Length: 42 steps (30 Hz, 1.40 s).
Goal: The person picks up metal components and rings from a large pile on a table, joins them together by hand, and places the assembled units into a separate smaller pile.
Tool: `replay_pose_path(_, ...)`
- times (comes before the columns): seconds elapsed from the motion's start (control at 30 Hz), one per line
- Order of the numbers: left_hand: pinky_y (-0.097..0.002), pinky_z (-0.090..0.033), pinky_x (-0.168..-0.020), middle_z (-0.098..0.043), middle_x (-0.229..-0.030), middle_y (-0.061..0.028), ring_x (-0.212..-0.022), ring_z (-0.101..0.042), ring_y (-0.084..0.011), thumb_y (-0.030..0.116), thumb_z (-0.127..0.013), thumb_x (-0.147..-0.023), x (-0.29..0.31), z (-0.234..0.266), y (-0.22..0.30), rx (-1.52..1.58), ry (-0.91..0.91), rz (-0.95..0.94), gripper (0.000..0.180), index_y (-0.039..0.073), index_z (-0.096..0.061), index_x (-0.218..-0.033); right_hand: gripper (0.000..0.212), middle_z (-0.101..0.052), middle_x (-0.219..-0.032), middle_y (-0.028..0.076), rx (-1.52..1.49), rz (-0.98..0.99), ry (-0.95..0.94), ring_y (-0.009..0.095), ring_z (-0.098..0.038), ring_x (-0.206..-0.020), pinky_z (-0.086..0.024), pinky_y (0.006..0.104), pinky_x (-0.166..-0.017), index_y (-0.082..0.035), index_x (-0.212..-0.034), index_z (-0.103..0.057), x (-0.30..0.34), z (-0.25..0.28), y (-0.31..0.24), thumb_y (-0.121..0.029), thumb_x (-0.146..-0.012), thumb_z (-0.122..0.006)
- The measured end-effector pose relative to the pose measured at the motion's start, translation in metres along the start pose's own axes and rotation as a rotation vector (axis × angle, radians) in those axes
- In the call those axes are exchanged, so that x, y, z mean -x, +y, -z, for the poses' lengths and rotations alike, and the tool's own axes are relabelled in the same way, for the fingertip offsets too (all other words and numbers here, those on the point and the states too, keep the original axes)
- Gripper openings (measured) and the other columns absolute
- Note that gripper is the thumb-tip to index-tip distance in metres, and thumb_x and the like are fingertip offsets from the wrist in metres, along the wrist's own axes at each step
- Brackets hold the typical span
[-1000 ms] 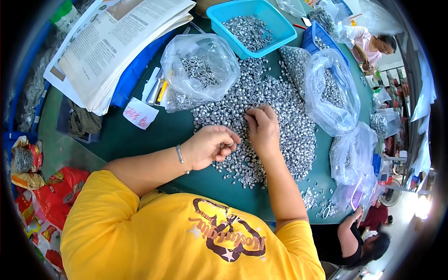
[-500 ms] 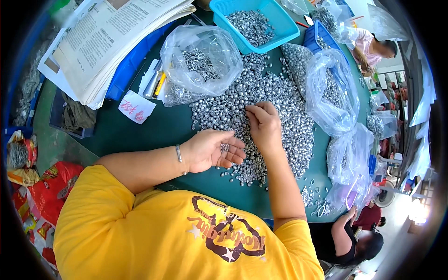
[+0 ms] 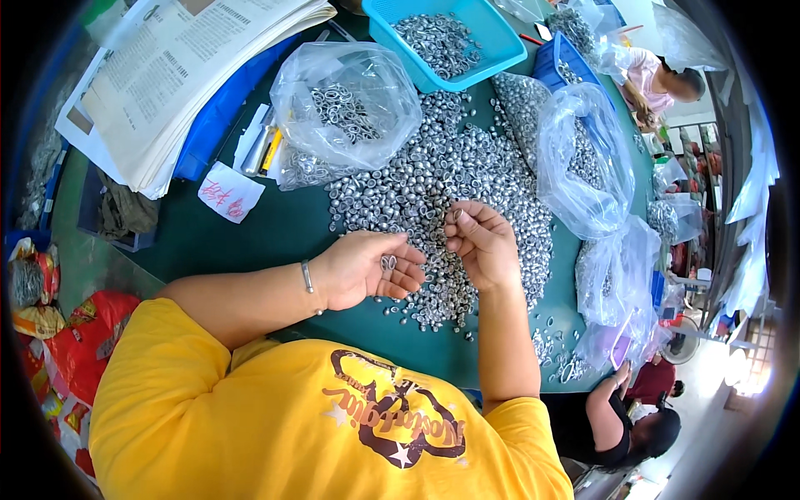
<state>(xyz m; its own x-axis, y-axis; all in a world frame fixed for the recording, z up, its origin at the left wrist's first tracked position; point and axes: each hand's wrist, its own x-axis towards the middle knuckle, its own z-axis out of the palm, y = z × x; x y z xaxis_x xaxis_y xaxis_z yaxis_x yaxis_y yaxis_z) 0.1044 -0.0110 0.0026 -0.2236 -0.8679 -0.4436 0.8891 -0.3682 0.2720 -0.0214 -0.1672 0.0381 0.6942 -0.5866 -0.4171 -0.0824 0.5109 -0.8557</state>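
Note:
A large heap of small silver metal rings covers the green table. My left hand lies palm up at the heap's near edge, with a few small rings resting on its cupped fingers. My right hand is raised just to the right of it, fingertips pinched together above the heap; whether a ring sits between them is too small to tell. A thin bracelet circles my left wrist.
A clear bag of rings lies at the back left, more clear bags on the right. A blue basket of rings stands behind the heap. A stack of papers lies at far left. Other people sit at the back right and the front right.
My left hand has turned palm up and opened, showing a few rings on its fingers. My right hand has lifted off the heap and drawn its fingertips together.

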Motion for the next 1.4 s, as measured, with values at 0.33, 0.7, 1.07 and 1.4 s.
replay_pose_path(0.33,-0.0284,-0.051,-0.066,-0.060,-0.087,-0.0134,-0.077,-0.060,-0.0196,0.030,-0.035,-0.094,0.000,0.000,0.002,0.008,-0.027,-0.004,0.038,-0.004,-0.052,-0.101,0.015,-0.045,-0.065,0.009,-0.417,-0.180,-0.129,0.015,-0.037,-0.050,-0.032,0.0218,-0.043,0.000,-0.088,-0.048,0.009,-0.006,-0.006,-0.003,-0.075,-0.043)
replay_pose_path(0.7,-0.0291,-0.051,-0.067,-0.060,-0.087,-0.0135,-0.077,-0.060,-0.0202,0.030,-0.035,-0.094,0.001,-0.001,0.002,0.008,-0.013,-0.001,0.039,-0.003,-0.052,-0.101,0.013,-0.045,-0.063,0.006,-0.544,-0.242,-0.093,0.012,-0.037,-0.049,-0.031,0.0216,-0.040,-0.001,-0.087,-0.049,0.015,-0.005,-0.001,-0.003,-0.075,-0.046)
replay_pose_path(1.07,-0.0302,-0.050,-0.069,-0.060,-0.093,-0.0160,-0.082,-0.060,-0.0229,0.027,-0.036,-0.093,0.001,0.000,0.003,-0.042,-0.021,0.021,0.037,-0.004,-0.052,-0.103,0.007,-0.055,-0.074,0.011,1.256,0.757,0.151,0.028,-0.056,-0.065,-0.045,0.0354,-0.057,-0.001,-0.079,-0.063,-0.014,-0.025,0.012,-0.003,-0.073,-0.061)
replay_pose_path(1.4,-0.0286,-0.051,-0.068,-0.060,-0.091,-0.0147,-0.078,-0.060,-0.0197,0.026,-0.035,-0.094,0.003,-0.005,0.004,-0.055,-0.005,0.002,0.036,-0.005,-0.052,-0.103,0.007,-0.058,-0.079,0.007,0.700,0.308,0.067,0.016,-0.055,-0.068,-0.045,0.0260,-0.058,0.000,-0.085,-0.057,-0.013,-0.012,0.004,-0.005,-0.084,-0.053)
